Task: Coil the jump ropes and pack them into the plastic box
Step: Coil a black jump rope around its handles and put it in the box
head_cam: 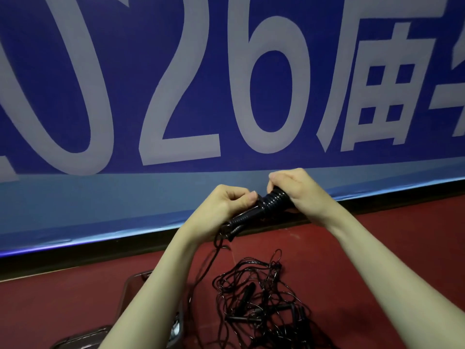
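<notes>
Head view: your left hand (227,202) and right hand (295,188) each grip the wound jump rope (270,201); the plastic box (141,283) below is mostly hidden, contents unclear.

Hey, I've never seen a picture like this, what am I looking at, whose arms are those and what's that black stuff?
There is no machine here. The single picture comes from a camera worn on a person's head, looking forward and down, so the two bare arms reaching in from the bottom are that person's own.

The left hand and the right hand are raised together and both grip a black jump rope bundle: its cord is wound in tight turns around the handles. A loose end of cord hangs down from it.

Below, on the red floor, lies a tangled pile of more black jump ropes with handles showing among the cords. At the lower left, partly hidden by the left arm, is the plastic box. Behind everything hangs a blue banner with large pale characters.
</notes>
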Action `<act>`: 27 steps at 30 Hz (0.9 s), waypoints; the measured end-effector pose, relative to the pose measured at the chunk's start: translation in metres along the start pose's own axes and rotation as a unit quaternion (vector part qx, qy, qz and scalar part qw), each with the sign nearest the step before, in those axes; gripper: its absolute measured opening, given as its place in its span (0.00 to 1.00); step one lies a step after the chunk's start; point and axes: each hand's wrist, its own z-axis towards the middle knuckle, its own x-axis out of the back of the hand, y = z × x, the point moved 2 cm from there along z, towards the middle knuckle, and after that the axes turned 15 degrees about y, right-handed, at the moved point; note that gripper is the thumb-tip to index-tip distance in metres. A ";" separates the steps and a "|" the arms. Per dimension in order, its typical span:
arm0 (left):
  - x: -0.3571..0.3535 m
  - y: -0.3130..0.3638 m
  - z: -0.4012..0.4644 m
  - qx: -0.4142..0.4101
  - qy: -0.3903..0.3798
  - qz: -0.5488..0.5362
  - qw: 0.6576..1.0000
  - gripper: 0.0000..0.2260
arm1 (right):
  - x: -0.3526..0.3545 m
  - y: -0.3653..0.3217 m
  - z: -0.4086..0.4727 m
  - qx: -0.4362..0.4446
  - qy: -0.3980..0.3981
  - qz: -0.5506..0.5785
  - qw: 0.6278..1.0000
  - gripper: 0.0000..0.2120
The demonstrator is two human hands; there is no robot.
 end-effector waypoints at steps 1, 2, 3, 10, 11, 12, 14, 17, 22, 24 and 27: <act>-0.001 0.002 0.000 0.004 -0.005 -0.021 1.000 0.16 | 0.001 -0.002 0.001 -0.007 0.011 0.016 1.000 0.19; -0.002 0.003 0.001 0.006 -0.008 -0.041 0.999 0.18 | 0.002 -0.003 0.003 -0.012 0.022 0.030 0.999 0.19; -0.003 0.003 0.003 0.005 -0.008 -0.056 0.998 0.20 | 0.003 -0.003 0.004 -0.016 0.033 0.042 0.998 0.20; -0.007 -0.009 0.013 0.080 0.002 -0.127 0.989 0.15 | 0.004 0.001 0.007 0.004 0.108 0.059 0.992 0.21; -0.008 -0.012 0.014 0.105 0.004 -0.149 0.983 0.13 | 0.004 0.001 0.007 0.018 0.115 0.051 0.992 0.21; -0.009 -0.016 0.015 0.135 0.005 -0.175 0.975 0.11 | 0.003 0.001 0.007 0.028 0.119 0.044 0.992 0.22; -0.013 -0.021 0.016 0.195 -0.005 -0.244 0.950 0.10 | 0.000 0.003 0.005 0.026 0.120 0.051 0.991 0.21; -0.017 -0.030 0.018 0.251 -0.073 -0.386 0.885 0.13 | -0.002 0.007 0.004 -0.033 0.123 0.117 0.985 0.20; -0.030 -0.020 0.016 0.243 -0.111 -0.447 0.854 0.11 | -0.005 0.006 0.004 -0.137 0.179 0.215 0.950 0.18; -0.035 -0.014 0.016 0.220 -0.036 -0.385 0.896 0.10 | -0.002 0.006 0.006 -0.162 0.226 0.237 0.931 0.17; -0.043 -0.011 0.017 0.178 0.017 -0.275 0.945 0.16 | 0.007 0.007 0.010 -0.192 0.309 0.271 0.891 0.15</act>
